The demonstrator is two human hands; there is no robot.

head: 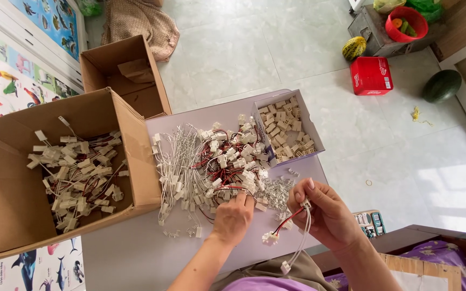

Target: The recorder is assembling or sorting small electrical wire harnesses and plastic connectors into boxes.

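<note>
One wire set (289,237), red and white w/ small white plugs at the ends, hangs from the right hand (319,213). Its fingers close on the top plug, just above the near edge of the board (136,253). Left hand (233,218) lies palm down on the board, fingers bent and touching the near side of the wire pile (211,167); I cannot tell if it grips a piece. The pile is a loose heap of white and red wires w/ white plugs, in the middle of the board. Just behind it, at right, stands a small white box (289,132) full of beige plugs. At left, touching the board, a big carton (6,183) holds more wired plugs. An empty carton (120,70) sits behind, on the tile floor (405,156).
</note>
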